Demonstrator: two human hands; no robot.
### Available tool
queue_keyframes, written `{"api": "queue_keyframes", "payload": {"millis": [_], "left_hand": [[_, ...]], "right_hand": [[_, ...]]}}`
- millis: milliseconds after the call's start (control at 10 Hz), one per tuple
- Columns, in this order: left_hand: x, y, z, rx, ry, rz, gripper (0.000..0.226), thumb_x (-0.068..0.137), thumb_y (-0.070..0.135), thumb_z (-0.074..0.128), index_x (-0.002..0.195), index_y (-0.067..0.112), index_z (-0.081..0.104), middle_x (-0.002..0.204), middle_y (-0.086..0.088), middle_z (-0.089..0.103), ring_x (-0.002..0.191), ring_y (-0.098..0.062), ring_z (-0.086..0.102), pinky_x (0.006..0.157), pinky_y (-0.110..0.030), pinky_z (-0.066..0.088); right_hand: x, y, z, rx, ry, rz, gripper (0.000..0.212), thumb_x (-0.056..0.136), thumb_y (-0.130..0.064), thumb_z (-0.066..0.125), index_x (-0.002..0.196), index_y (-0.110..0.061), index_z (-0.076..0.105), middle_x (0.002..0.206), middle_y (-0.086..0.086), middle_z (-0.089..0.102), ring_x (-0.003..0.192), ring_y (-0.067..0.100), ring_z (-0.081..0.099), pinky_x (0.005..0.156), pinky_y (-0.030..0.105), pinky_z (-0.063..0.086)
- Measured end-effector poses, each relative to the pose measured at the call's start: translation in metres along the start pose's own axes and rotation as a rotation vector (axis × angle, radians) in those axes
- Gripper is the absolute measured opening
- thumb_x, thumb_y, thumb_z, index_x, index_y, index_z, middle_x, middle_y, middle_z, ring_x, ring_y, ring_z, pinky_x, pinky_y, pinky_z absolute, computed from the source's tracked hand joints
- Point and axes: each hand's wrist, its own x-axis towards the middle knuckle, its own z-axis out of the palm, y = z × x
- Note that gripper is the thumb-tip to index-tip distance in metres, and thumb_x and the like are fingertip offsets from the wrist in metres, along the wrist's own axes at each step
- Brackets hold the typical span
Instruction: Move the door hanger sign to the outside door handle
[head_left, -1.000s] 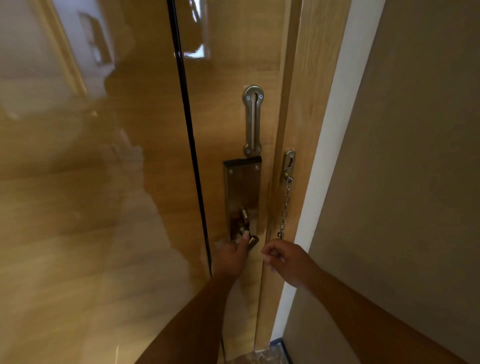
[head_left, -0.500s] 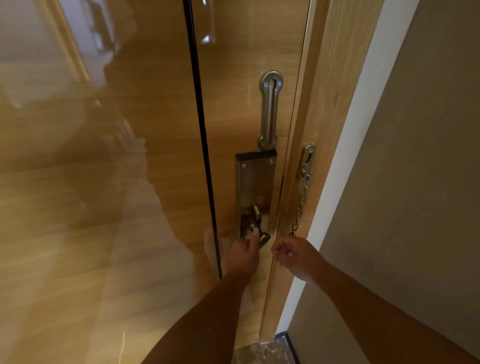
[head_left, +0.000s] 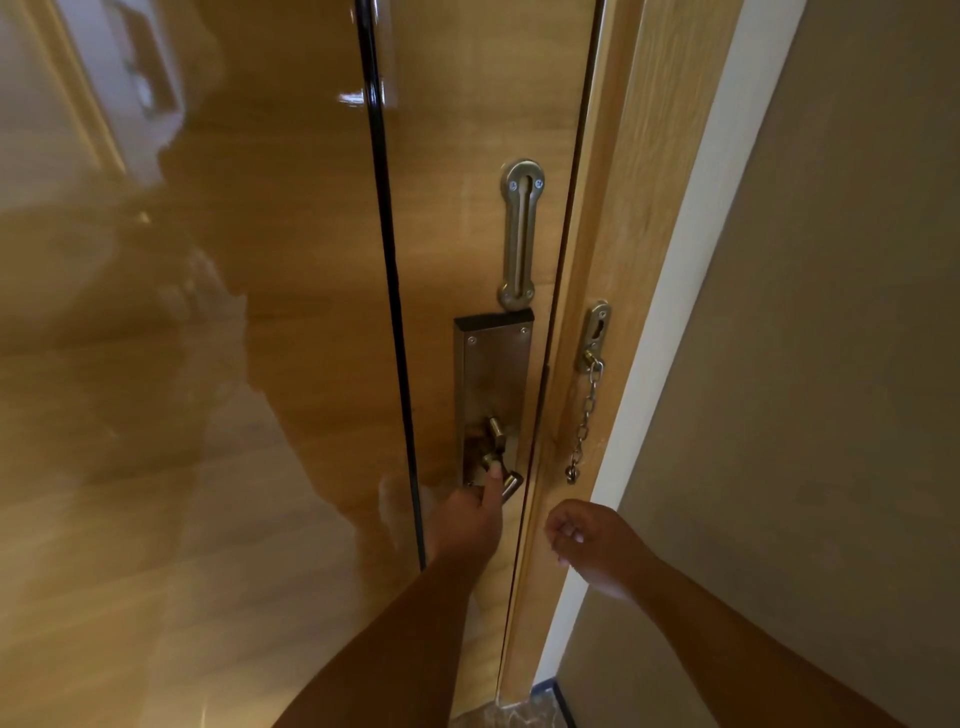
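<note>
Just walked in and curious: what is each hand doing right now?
Left hand: closed on the door handle.
Right hand: loosely curled, apparently holding nothing, apart from the chain.

The left hand (head_left: 470, 519) covers most of the door handle (head_left: 506, 486) (only its tip shows).

Door (head_left: 467, 130) shut against frame (head_left: 623, 260) (no gap); hanging chain (head_left: 584, 421) beside handle (head_left: 501, 467)

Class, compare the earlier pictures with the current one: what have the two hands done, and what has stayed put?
The right hand has drawn back from the door edge, lower and away from the hanging chain, loosely curled and empty. The left hand stays on the door handle, thumb on top. The door remains closed.
</note>
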Motion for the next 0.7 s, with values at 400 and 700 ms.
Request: {"api": "queue_keyframes", "payload": {"millis": [400, 700], "left_hand": [[0.007, 0.004, -0.016, 0.131, -0.125, 0.062, 0.073, 0.071, 0.082, 0.018, 0.054, 0.021, 0.055, 0.056, 0.007, 0.061, 0.054, -0.010, 0.058, 0.055, -0.029, 0.043], [-0.023, 0.069, -0.086, 0.207, -0.205, 0.220, 0.042, 0.083, 0.061, 0.040, 0.096, 0.027, 0.061, 0.087, 0.003, 0.065, 0.083, -0.018, 0.062, 0.076, -0.042, 0.053]], "right_hand": [[-0.055, 0.018, -0.001, 0.262, 0.147, 0.170, 0.014, 0.088, -0.017, 0.053, 0.078, -0.025, 0.058, 0.079, 0.003, 0.061, 0.061, 0.014, 0.063, 0.058, 0.025, 0.045], [-0.106, -0.001, -0.006, 0.235, 0.129, 0.103, 0.022, 0.086, -0.008, 0.046, 0.073, -0.018, 0.060, 0.070, 0.005, 0.064, 0.064, 0.018, 0.062, 0.063, 0.031, 0.047]]}}
